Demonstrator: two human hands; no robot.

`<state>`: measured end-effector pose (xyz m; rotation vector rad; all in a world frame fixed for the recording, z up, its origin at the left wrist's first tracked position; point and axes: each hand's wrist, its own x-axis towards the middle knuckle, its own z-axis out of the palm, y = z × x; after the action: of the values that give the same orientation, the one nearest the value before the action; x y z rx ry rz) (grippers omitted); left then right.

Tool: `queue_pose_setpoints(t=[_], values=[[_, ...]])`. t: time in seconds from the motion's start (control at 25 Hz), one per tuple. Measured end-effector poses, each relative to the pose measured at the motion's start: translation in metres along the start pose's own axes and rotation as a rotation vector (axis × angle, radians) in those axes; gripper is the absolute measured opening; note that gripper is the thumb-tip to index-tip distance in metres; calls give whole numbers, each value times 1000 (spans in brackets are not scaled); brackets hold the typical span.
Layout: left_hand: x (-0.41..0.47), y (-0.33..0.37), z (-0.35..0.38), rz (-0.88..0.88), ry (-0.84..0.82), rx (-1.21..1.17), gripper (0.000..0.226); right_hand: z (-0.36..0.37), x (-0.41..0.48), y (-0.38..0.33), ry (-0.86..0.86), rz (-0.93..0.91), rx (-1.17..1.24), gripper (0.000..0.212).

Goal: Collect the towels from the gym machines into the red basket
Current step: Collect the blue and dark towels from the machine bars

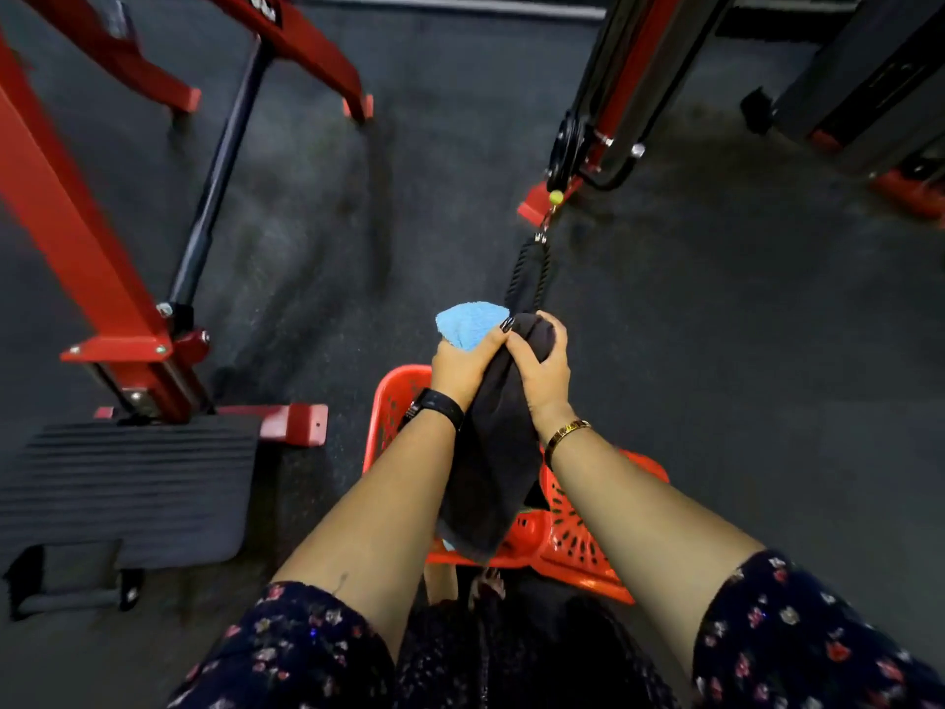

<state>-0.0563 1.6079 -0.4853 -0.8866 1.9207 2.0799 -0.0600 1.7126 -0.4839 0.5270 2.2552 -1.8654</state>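
Gym floor (690, 350), dark and rubbery, seen from above with both arms reaching forward. Two towels are visible. The left hand (463, 368) is closed around a bunched blue towel (468, 324), which sticks out just beyond its knuckles. The right hand (544, 368) is closed on the top of a dark grey towel (493, 473); the left thumb also presses against this cloth. The dark towel hangs down between the two forearms, its lower end reaching into the red basket (578, 545) directly below the hands. Arms and towel hide most of the basket's inside, so its contents cannot be made out. Just beyond the hands, a black rope handle (526, 271) hangs from a cable machine (613, 104). To the left of the left hand stands a red machine frame (76, 237) with a ribbed black footplate (122, 483). One wristwatch (434, 404) sits on the left wrist, one gold bracelet (565, 434) on the right.
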Motion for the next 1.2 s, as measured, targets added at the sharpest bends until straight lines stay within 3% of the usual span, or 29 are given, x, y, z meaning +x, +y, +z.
queue_pose_setpoints(t=[0.12, 0.28, 0.44, 0.8, 0.96, 1.08, 1.2], values=[[43, -57, 2, -82, -8, 11, 37, 17, 27, 58, 6, 82, -13, 54], [83, -123, 4, -166, 13, 70, 57, 32, 55, 134, 37, 115, -55, 56], [116, -188, 4, -220, 19, 72, 41, 48, 74, 212, 24, 212, -60, 58], [190, -315, -3, -350, -21, 39, 36, 82, 120, 351, -11, 348, -117, 63], [221, -343, -15, -432, 42, 139, 27, 102, 145, 383, -40, 437, -156, 63], [242, -362, -35, -505, 129, 238, 47, 118, 158, 393, -166, 509, -175, 69], [248, -366, -46, -499, 142, 291, 54, 127, 159, 394, -215, 444, -282, 80]])
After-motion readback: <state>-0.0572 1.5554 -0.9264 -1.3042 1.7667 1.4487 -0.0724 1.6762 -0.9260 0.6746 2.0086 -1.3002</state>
